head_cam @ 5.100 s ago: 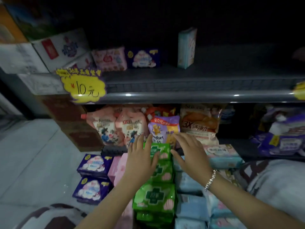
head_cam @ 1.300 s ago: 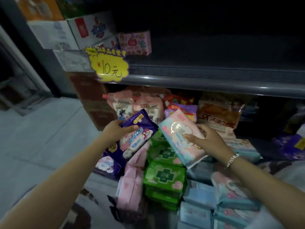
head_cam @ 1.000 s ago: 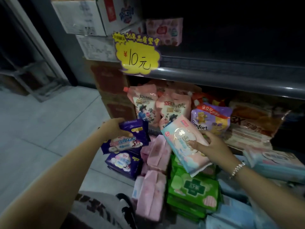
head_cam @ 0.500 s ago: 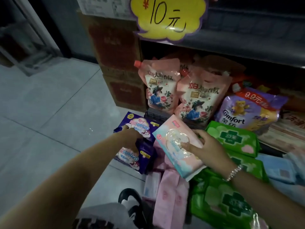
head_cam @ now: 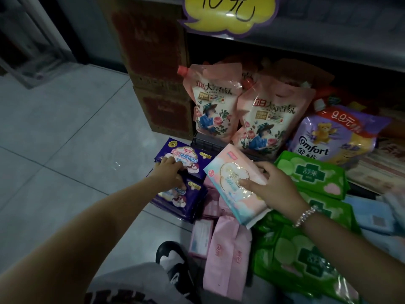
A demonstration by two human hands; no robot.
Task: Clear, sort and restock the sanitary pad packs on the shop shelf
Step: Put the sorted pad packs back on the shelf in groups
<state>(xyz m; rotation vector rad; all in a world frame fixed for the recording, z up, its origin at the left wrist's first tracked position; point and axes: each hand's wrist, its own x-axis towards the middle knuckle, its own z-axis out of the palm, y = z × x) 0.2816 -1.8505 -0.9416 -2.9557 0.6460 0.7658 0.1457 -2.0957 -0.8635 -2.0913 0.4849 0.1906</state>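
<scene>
My right hand [head_cam: 272, 185] grips a pink and pale blue pad pack [head_cam: 232, 183] tilted above the piles on the floor. My left hand [head_cam: 168, 175] rests on the purple pad packs [head_cam: 182, 159], fingers curled over the edge of the upper one, which lies on another purple pack [head_cam: 186, 202]. Beside them lie pink packs [head_cam: 228, 257], a row of green packs [head_cam: 311, 174] and pale blue packs [head_cam: 372, 216] at the right.
Pink spouted refill pouches [head_cam: 214, 106] and a purple Comfort bag [head_cam: 333, 134] stand on the lowest shelf behind the piles. A yellow price sign [head_cam: 230, 16] hangs from the shelf edge above. Brown cartons [head_cam: 157, 69] are stacked at left. My shoe [head_cam: 175, 264] is near the pink packs.
My left hand has brought the purple pack down onto the purple stack on the floor. My right hand keeps holding the pink and blue pack. The view has tilted down and closer.
</scene>
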